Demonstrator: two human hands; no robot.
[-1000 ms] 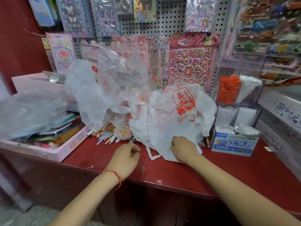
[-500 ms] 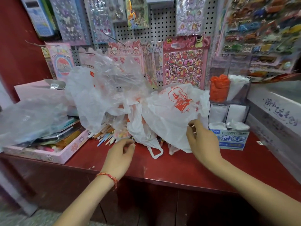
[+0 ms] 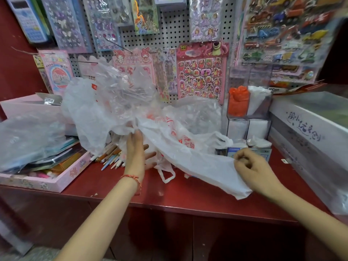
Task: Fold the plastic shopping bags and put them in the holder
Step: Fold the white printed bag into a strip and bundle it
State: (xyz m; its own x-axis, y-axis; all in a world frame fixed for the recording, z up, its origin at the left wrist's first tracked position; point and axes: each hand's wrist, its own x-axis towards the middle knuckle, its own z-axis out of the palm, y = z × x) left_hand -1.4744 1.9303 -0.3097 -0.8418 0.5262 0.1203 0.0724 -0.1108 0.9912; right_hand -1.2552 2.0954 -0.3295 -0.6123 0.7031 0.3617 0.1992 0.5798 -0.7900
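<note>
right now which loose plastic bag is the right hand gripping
The white plastic bag with red print, spread across the front; the right hand pinches its near edge. The clear crumpled bags sit piled behind.

You could read only "TOY", in yellow letters at the top left corner of the pink bear sticker sheet. The handwritten characters on the white box and the red print on the white bag were too blurred for you to make out.

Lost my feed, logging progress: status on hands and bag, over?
Left hand and right hand grip white bag, stretched between them. Not folded. Holder back right. Bag pile, pencils crowd left.
</note>
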